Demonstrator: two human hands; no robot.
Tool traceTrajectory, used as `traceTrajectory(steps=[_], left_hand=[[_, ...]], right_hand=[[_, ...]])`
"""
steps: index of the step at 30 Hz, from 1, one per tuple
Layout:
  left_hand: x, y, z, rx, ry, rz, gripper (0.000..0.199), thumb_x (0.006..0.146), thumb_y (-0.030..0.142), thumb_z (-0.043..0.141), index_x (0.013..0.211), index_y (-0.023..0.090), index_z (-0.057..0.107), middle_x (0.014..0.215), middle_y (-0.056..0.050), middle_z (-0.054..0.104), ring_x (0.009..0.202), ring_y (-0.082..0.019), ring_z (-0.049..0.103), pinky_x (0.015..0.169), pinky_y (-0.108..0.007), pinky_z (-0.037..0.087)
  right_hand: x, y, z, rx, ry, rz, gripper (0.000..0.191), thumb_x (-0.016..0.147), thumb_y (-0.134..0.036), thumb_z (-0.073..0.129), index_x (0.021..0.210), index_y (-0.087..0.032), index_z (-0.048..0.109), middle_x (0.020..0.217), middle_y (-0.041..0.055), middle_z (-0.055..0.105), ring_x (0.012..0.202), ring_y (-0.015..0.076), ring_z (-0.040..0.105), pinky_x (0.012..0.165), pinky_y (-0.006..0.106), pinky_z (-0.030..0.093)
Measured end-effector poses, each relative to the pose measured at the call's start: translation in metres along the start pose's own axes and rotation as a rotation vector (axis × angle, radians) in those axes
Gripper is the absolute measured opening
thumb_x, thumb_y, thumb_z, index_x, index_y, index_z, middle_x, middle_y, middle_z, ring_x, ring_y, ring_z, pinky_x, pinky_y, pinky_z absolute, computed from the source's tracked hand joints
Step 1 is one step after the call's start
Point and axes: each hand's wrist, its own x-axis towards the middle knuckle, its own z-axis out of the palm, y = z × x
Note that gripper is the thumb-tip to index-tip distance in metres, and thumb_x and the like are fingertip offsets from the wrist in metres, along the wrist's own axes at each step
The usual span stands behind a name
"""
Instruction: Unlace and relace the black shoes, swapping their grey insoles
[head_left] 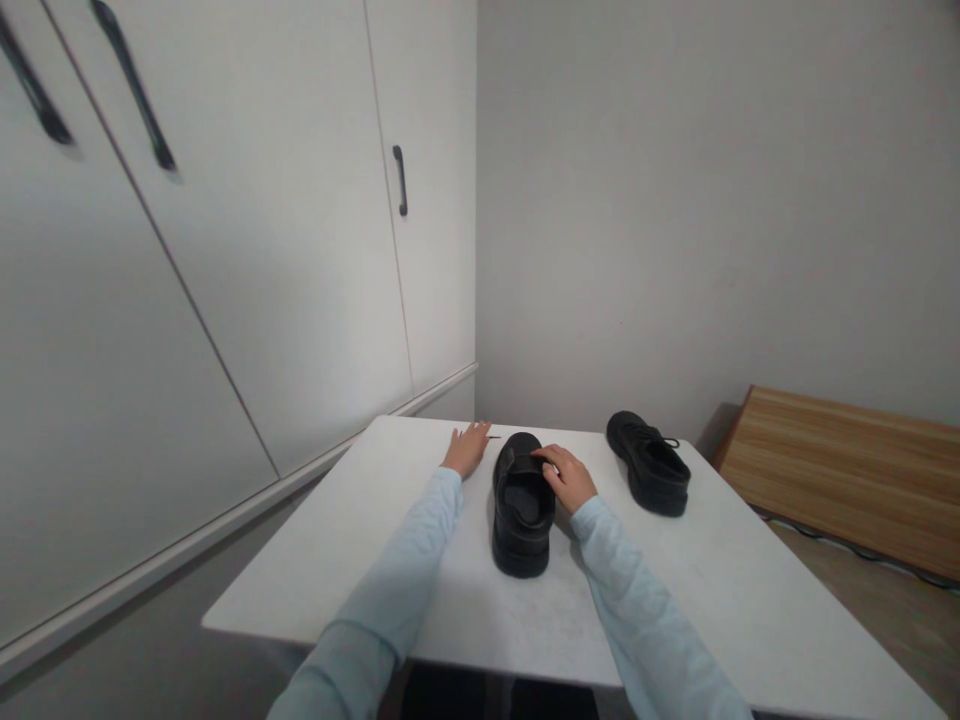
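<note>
A black shoe (pixel 521 550) rests on the white table in front of me, its toe pointing away and its opening towards me. My right hand (pixel 570 478) is at the right side of its opening, fingers curled over the upper near the tongue. To the left of the toe, my left hand (pixel 466 450) lies low over the tabletop, fingers stretched out and apart from the shoe. A short thin dark piece (pixel 493 437) shows beside its fingertips; too small to name. A second black shoe (pixel 652 465), with laces, stands farther right.
The white table (pixel 330 560) reaches close to a grey wall (pixel 675 200). White cabinet doors (pixel 285 200) with dark handles line the left. Right of the table is a wood-grain panel (pixel 847 470), with a dark cable (pixel 847 548) along its lower edge.
</note>
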Motion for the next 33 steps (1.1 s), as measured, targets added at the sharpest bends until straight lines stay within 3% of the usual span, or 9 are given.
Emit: traceTrajectory(steps=[5,9,12,15,17,20,25,29,33], left_hand=[[-0.008,-0.007,0.003,0.093,-0.004,0.012,0.025,0.09,0.022,0.041,0.102,0.021,0.063,0.105,-0.009,0.067,0.105,-0.022,0.057,0.106,-0.049,0.02],[-0.007,-0.006,-0.003,0.141,0.014,0.029,0.025,0.089,0.017,0.041,0.084,0.018,0.066,0.085,-0.009,0.068,0.092,-0.021,0.06,0.107,-0.046,0.018],[-0.006,0.001,-0.006,0.143,0.017,0.043,0.026,0.087,0.012,0.04,0.085,0.016,0.065,0.089,-0.011,0.067,0.096,-0.023,0.058,0.104,-0.044,0.022],[-0.006,0.006,-0.01,0.12,-0.006,0.028,0.025,0.086,0.009,0.04,0.087,0.013,0.065,0.095,-0.013,0.063,0.092,-0.022,0.059,0.093,-0.037,0.036],[-0.006,0.007,-0.016,0.101,-0.018,0.013,0.025,0.086,0.01,0.04,0.091,0.013,0.064,0.099,-0.013,0.06,0.087,-0.02,0.06,0.083,-0.031,0.041],[-0.007,0.008,-0.027,0.045,0.026,0.002,0.025,0.085,0.011,0.042,0.099,0.015,0.063,0.103,-0.011,0.056,0.088,-0.018,0.059,0.081,-0.028,0.042],[-0.011,0.013,-0.042,-0.152,0.161,0.041,0.018,0.079,0.013,0.048,0.085,0.015,0.065,0.087,-0.007,0.059,0.084,-0.017,0.057,0.08,-0.027,0.042],[-0.013,0.019,-0.047,-0.254,0.057,0.064,0.016,0.078,0.017,0.05,0.078,0.016,0.066,0.078,-0.004,0.065,0.078,-0.016,0.059,0.078,-0.026,0.043],[-0.015,0.022,-0.051,-0.317,-0.051,0.05,0.018,0.078,0.022,0.05,0.079,0.015,0.067,0.081,-0.005,0.069,0.079,-0.016,0.061,0.074,-0.025,0.043]], right_hand=[[0.001,0.002,0.004,0.048,0.023,0.017,0.032,0.077,-0.014,0.041,0.1,-0.019,0.062,0.1,0.0074,0.062,0.098,0.0213,0.054,0.09,0.038,0.043],[0.004,0.002,0.008,0.174,0.061,-0.043,0.04,0.071,-0.012,0.041,0.106,-0.017,0.061,0.109,0.0099,0.061,0.106,0.0227,0.053,0.096,0.041,0.041],[0.005,0.0,0.009,0.255,0.039,-0.084,0.049,0.068,-0.01,0.041,0.113,-0.018,0.059,0.119,0.0091,0.06,0.114,0.0233,0.052,0.101,0.043,0.038],[0.004,-0.004,0.006,0.295,-0.008,-0.033,0.058,0.066,-0.008,0.039,0.12,-0.021,0.057,0.115,0.0068,0.063,0.111,0.0223,0.054,0.102,0.043,0.038],[0.004,-0.007,0.004,0.31,-0.027,0.0,0.069,0.064,-0.006,0.038,0.131,-0.023,0.046,0.113,0.0047,0.064,0.109,0.0207,0.055,0.102,0.042,0.038],[0.004,-0.012,0.001,0.276,-0.053,-0.036,0.084,0.061,-0.002,0.036,0.141,-0.025,0.031,0.114,0.0028,0.062,0.109,0.0198,0.052,0.102,0.041,0.037],[0.008,-0.01,0.003,0.174,-0.129,-0.112,0.072,0.058,0.003,0.034,0.121,-0.024,0.058,0.113,0.0042,0.062,0.106,0.0198,0.052,0.098,0.04,0.039],[0.01,-0.004,0.006,0.217,-0.093,-0.106,0.054,0.059,0.004,0.036,0.094,-0.021,0.069,0.106,0.0052,0.066,0.103,0.0203,0.055,0.096,0.042,0.04],[0.012,-0.003,0.008,0.222,-0.071,-0.092,0.044,0.06,0.004,0.038,0.082,-0.019,0.069,0.098,0.0058,0.067,0.099,0.0206,0.056,0.092,0.041,0.042]])
